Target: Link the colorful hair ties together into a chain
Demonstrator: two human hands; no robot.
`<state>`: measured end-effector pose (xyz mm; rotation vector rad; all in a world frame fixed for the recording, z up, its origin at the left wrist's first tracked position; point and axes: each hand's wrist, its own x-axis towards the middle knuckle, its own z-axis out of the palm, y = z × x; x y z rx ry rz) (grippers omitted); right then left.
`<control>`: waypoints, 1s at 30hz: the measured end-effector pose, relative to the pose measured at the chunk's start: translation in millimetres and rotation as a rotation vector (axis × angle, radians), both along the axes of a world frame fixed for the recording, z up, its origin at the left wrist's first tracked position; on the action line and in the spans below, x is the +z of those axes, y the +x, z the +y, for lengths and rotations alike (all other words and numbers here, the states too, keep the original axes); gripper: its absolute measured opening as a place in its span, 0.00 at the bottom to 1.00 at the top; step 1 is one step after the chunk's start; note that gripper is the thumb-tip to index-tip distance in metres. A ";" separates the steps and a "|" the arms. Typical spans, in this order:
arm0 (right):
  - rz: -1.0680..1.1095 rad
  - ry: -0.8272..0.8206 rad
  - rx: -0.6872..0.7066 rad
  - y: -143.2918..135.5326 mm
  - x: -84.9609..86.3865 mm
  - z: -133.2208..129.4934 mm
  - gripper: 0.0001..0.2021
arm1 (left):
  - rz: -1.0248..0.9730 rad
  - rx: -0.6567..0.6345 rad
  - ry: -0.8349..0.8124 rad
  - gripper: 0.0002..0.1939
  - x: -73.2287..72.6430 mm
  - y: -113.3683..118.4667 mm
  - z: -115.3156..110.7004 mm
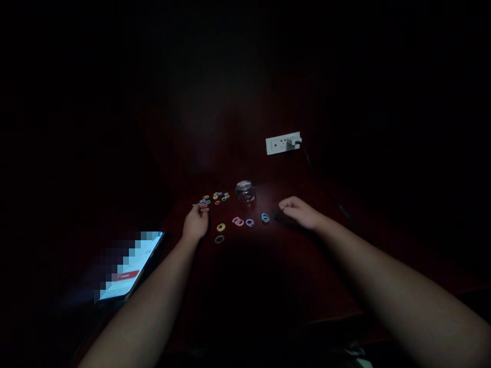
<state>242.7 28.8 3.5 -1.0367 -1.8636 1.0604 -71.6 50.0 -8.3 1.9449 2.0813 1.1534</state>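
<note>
OK, watching this feed from my end and it's super dark, but the middle of the table (pixel 291 291) is lit enough to read. The 2 hands are both resting low, well apart, with the little coloured bands mostly between them.

The bit I'd look at: the left hand (pixel 196 224) is the nearer hand to the loose mixed bands (pixel 215 197). They start right at its fingertips and spread away and to the right, so the scatter's long axis slants off from the fingers. Those fingers are bent and loosely bunched. Touching a band, or pinching it? I can't make that out.

The right hand (pixel 301 212) is curled in with the fingers folded; whether anything's tucked inside, no idea from here. Nearest to it are the blue bands (pixel 264 218), just to its left with a small gap. Going further left there's the purple band pile (pixel 249 223), overlapping pink bands (pixel 239 222), then yellow bands (pixel 218 228), with a dark green band (pixel 216 240) on the near side of the yellow. That row runs crosswise between the hands. Bands are round, so no long axis on any single piece.

A clear jar (pixel 245 193) stands upright behind the row, lid on by the look of it. Lit screen (pixel 132 276) off left, wall socket (pixel 274 146) with a plug (pixel 294 141) at the back.
</note>
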 end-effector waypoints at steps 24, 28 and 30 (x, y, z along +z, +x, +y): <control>0.005 -0.462 0.509 -18.9 -16.0 -0.5 0.11 | 0.418 0.016 -0.156 0.22 -1.9 9.9 67.5; 0.021 -0.471 0.514 -18.6 -16.7 0.0 0.10 | 0.428 -0.010 -0.170 0.20 -1.9 8.1 71.9; 0.036 -0.481 0.515 -18.2 -16.9 0.0 0.10 | 0.431 -0.003 -0.161 0.20 -1.8 7.3 71.2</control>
